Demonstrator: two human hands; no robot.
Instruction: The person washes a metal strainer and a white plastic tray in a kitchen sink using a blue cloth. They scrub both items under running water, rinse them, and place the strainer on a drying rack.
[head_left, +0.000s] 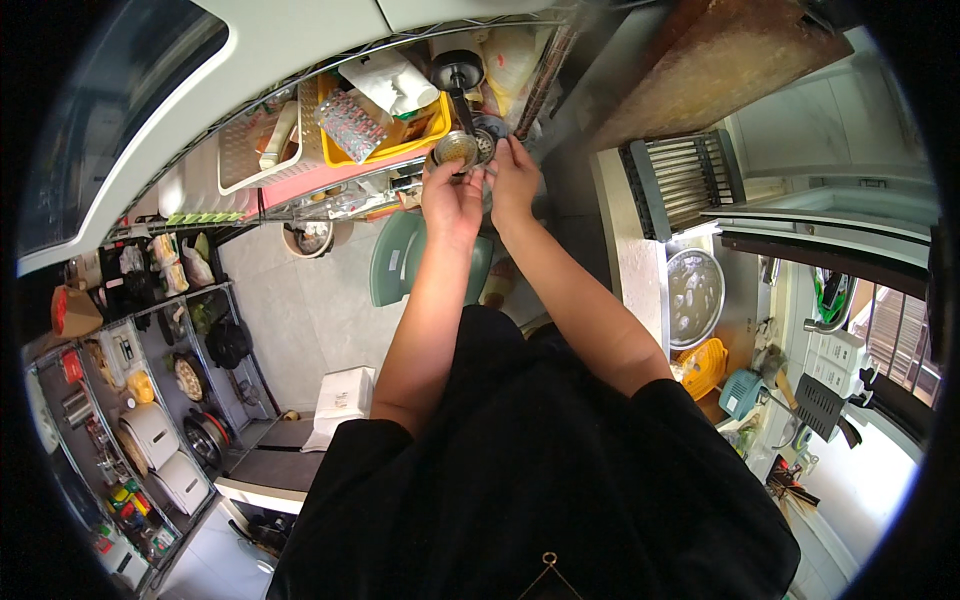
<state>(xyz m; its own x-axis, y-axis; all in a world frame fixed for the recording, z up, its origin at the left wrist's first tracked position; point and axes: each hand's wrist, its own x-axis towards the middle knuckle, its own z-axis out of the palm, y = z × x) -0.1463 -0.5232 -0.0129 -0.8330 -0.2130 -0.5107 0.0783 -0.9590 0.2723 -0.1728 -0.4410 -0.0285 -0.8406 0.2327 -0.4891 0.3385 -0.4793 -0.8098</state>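
Observation:
My left hand (452, 206) grips a small round metal cup (457, 148) with a yellowish, dotted inside, thumb over its rim. Close against that cup, my right hand (516, 180) pinches a smaller round metal part (485, 142) with holes in its face. The two pieces almost touch; I cannot tell whether they are joined. Just beyond them is a black round-topped object (457, 70) with a dark stem reaching down to the metal parts. A wire shelf's yellow tray (442, 127) lies left of my hands, holding a patterned blister-like pack (351, 124).
A green plastic stool (397, 259) stands on the floor below my hands. Left of it is a round bin (307, 240). A white perforated basket (259, 176) shares the wire shelf. To the right, a metal basin (695, 298) and an orange colander (705, 367) sit by the sink.

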